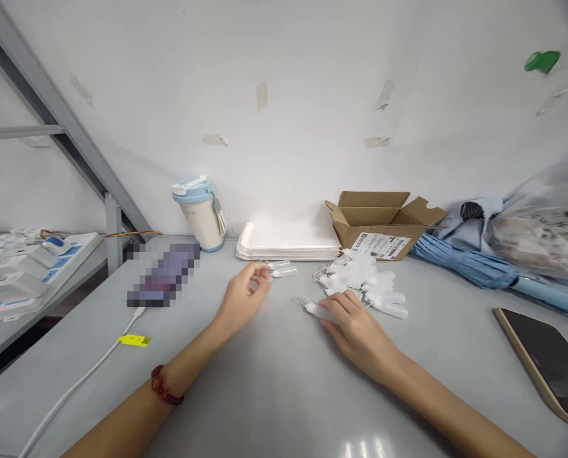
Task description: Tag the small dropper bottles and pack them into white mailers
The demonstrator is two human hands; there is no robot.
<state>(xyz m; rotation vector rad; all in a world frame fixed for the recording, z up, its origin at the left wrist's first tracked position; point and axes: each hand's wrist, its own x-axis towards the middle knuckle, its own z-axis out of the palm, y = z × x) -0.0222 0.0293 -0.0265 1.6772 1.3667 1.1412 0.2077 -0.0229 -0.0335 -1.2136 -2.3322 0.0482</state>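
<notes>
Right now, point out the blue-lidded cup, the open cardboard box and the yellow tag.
Cup [199, 222]: head view, cream body.
Cardboard box [391, 247]: head view, labelled front.
Yellow tag [131, 340]: head view, middle.

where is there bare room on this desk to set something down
Bare desk lies between left forearm and right forearm, and between right forearm and black phone. It's crowded along the wall: tumbler, white packets, open box, umbrella, with piled tubes before the box.

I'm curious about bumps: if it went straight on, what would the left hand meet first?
The left hand would probably meet the two clear plastic tubes at its fingertips first; whether it already touches them is unclear.
</notes>
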